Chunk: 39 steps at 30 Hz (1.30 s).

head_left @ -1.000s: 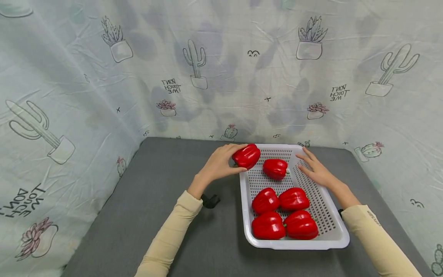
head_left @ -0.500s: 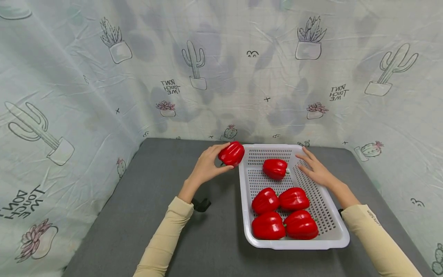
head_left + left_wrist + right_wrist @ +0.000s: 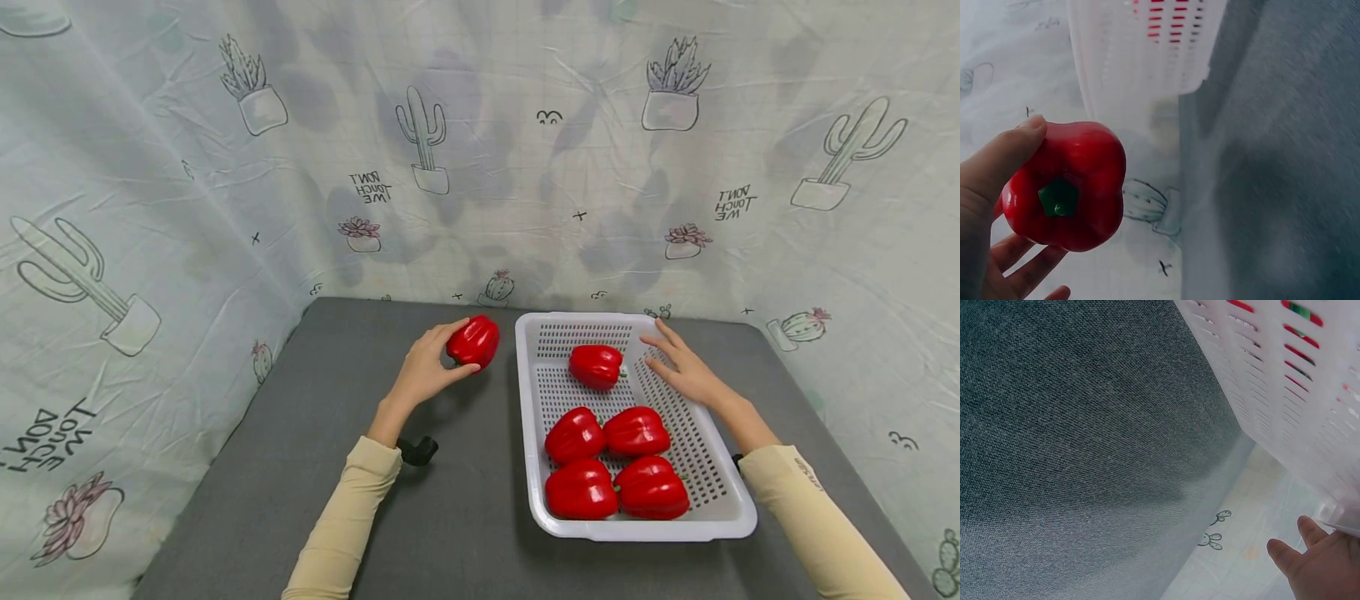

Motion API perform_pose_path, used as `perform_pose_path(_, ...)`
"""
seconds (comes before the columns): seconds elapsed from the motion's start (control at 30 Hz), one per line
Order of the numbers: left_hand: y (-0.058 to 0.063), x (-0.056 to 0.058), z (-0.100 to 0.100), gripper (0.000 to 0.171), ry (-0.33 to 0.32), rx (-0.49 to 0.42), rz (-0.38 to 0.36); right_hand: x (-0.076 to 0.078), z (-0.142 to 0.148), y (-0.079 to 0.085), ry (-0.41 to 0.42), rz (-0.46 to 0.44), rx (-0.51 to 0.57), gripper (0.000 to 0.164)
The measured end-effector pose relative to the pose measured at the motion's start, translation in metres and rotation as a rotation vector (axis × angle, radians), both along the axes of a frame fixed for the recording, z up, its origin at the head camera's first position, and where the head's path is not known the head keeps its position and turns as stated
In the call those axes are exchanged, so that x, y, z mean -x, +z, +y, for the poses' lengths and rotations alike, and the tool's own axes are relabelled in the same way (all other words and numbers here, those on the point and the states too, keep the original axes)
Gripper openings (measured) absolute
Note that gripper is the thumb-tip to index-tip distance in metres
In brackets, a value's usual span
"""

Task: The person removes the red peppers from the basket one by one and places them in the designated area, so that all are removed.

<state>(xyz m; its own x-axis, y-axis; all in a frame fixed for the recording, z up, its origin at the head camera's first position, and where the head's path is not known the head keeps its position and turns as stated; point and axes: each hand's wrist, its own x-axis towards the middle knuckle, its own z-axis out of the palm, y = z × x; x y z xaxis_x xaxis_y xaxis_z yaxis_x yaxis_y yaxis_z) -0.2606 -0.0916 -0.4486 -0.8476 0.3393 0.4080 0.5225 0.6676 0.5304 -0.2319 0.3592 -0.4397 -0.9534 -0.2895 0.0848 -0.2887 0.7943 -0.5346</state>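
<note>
My left hand holds a glossy red bell pepper above the grey table, left of the white basket. In the left wrist view, the bell pepper has its green stem facing the camera; the thumb lies along one side and fingers wrap the other. On the basket's right rim rests my right hand, fingers spread and fairly straight. Two of its fingers show outside the basket in the right wrist view. Inside the basket lie several more red bell peppers, one apart toward the back.
The slotted basket wall rises close by the right hand. Grey cloth covers the table, and a cactus-print curtain hangs behind it and at both sides. A black strap mount sits at the left wrist.
My left hand has carried the bell pepper leftward, from over the basket's left rim to over the table, dipping slightly in the last half second. The right hand and the basket stay put.
</note>
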Motion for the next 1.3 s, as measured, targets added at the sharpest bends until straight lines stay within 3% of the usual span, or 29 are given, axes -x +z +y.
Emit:
perform_pose_path(0.67, -0.028, 0.002, -0.062, 0.073, 0.113, 0.023, -0.057, 0.001, 0.001, -0.002, -0.005, 0.001, 0.005, 0.051)
perform_pose_path(1.3, -0.039, 0.009, -0.113, 0.076, 0.257, 0.028, -0.16, 0.001, 0.001, -0.004, -0.009, 0.009, 0.008, 0.05)
